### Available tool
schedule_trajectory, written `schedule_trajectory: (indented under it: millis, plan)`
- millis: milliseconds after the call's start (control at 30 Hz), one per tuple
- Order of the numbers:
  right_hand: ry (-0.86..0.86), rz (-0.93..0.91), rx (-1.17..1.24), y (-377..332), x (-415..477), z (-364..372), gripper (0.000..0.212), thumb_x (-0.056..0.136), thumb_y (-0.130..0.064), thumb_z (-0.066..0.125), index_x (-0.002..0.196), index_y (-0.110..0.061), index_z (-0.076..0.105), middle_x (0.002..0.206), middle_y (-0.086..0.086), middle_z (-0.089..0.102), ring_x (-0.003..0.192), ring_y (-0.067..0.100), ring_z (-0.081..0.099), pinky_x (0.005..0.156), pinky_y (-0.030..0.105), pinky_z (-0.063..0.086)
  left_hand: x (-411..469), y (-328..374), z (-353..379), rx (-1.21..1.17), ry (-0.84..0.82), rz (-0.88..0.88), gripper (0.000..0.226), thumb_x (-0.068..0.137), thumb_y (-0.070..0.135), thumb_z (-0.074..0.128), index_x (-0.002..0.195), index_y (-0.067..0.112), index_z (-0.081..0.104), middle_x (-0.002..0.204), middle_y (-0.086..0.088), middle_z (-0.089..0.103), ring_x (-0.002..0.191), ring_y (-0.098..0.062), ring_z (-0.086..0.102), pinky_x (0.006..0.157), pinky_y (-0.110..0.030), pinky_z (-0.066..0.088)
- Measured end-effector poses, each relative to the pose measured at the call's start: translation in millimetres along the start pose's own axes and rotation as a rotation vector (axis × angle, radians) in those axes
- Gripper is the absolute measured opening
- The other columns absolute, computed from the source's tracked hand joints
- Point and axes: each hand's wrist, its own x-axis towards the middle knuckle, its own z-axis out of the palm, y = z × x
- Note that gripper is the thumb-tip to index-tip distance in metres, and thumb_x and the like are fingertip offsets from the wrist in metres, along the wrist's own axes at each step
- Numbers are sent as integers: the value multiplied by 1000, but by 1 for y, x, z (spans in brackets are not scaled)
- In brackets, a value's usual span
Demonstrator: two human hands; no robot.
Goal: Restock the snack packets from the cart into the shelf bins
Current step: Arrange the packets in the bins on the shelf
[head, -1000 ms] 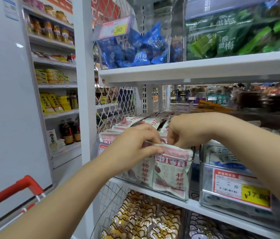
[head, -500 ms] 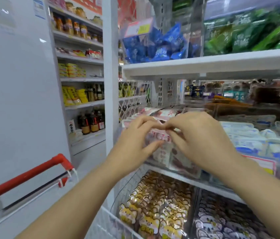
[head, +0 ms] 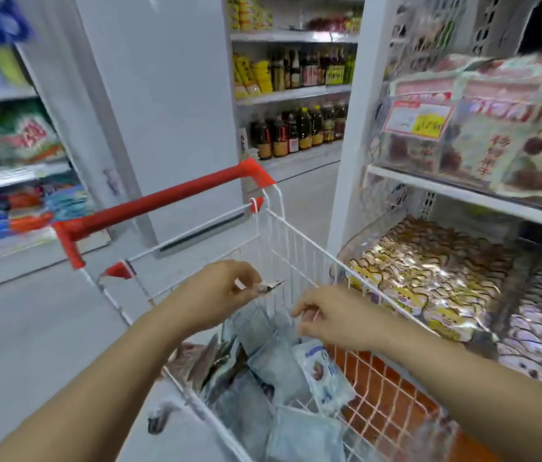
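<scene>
Your left fingertips (head: pixel 250 284) are pinched together on the thin top edge of a packet (head: pixel 271 285), which pokes out to the right, edge-on to the camera. The pale bluish film below it seems to hang from that pinch, but the blur makes it hard to be sure. The rest of your left hand (head: pixel 216 295) is knuckles-up, with the forearm coming in from the bottom left corner.

On the other side, your right fingers (head: pixel 303 313) are curled in and pointing left, right by the cart's wires and just above the pile. Honestly can't tell if they've got hold of anything, it's too smeared. Your right hand (head: pixel 339 318) sits back-up, near the left one but not touching, forearm running off to the lower right.

Both hands are over the basket of the cart (head: pixel 299 250), on your side of its red handle (head: pixel 163 205). The snack packets (head: pixel 279 368) are heaped inside, white and light blue, leaning on each other, with an orange panel (head: pixel 393 391) showing through the wire on the right. The shelf bin (head: pixel 409 155) with the pink-and-cream packets and a price tag (head: pixel 418 120) is up to your right, well apart from both hands. A lower bin (head: pixel 373 230) of gold packets sits just beside the cart's rim
</scene>
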Motion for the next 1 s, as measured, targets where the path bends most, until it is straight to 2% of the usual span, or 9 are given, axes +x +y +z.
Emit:
schedule_trajectory:
  millis: [133, 233, 367, 467, 567, 700, 800, 933, 1000]
  plan:
    - [-100, -27, 45, -8, 39, 43, 49, 94, -30, 65, 141, -21, 53, 142, 2, 53, 123, 19, 54, 101, 31, 43, -6, -37, 7, 5, 113, -178, 24, 99, 27, 60, 122, 30, 65, 121, 11, 66, 103, -13, 64, 94, -39, 53]
    - [53, -27, 98, -14, 70, 62, 54, 95, -24, 61, 146, -26, 43, 146, -2, 40, 134, 20, 41, 109, 38, 40, -5, -49, 14, 7, 134, -242, 27, 99, 25, 60, 126, 29, 63, 123, 9, 65, 107, -17, 62, 94, -40, 53]
    - [238, 43, 120, -18, 102, 69, 43, 95, -13, 54, 135, -24, 46, 131, -2, 53, 116, 19, 53, 91, 39, 51, -4, -50, 25, 189, -186, -311, 44, 96, 38, 63, 138, 29, 53, 135, 2, 58, 117, -21, 59, 97, -41, 52]
    - [216, 48, 133, -12, 112, 78, 39, 96, -23, 59, 132, -26, 44, 121, -3, 59, 96, 18, 61, 80, 41, 55, -6, -48, 29, 384, -461, -339, 54, 94, 48, 62, 140, 23, 53, 137, -2, 57, 121, -24, 58, 96, -37, 50]
    - [178, 22, 107, -8, 114, 80, 23, 96, -34, 62, 118, -30, 62, 110, -8, 52, 88, 14, 59, 78, 38, 55, -2, -51, 32, 452, -605, -367, 55, 93, 50, 63, 138, 18, 56, 136, -2, 59, 121, -23, 58, 84, -32, 44]
    - [171, 1, 109, -2, 112, 74, 12, 95, -36, 64, 103, -30, 71, 99, -10, 52, 87, 13, 57, 77, 38, 52, 9, -52, 38, 560, -710, -341, 50, 92, 52, 64, 121, 13, 69, 109, -1, 68, 94, -21, 59, 75, -32, 44]
    - [208, 5, 161, 5, 105, 61, 12, 96, -34, 63, 96, -27, 72, 97, -11, 57, 88, 13, 58, 79, 36, 52, 18, -47, 41, 633, -774, -316, 47, 95, 50, 60, 115, 9, 72, 94, 0, 62, 86, -20, 55, 73, -33, 43]
    - [335, 55, 255, 15, 87, 42, 23, 96, -31, 63, 75, -22, 63, 79, -5, 64, 71, 18, 65, 69, 41, 56, 28, -50, 51, 717, -943, -276, 30, 96, 32, 60, 112, 11, 75, 90, -2, 68, 67, -15, 56, 88, -35, 54]
    - [361, 87, 310, 18, 77, 35, 26, 97, -29, 62, 72, -23, 60, 65, -9, 61, 58, 11, 61, 60, 32, 52, 30, -53, 55, 773, -955, -238, 25, 93, 23, 64, 111, 10, 75, 76, 0, 67, 57, -10, 51, 79, -31, 53]
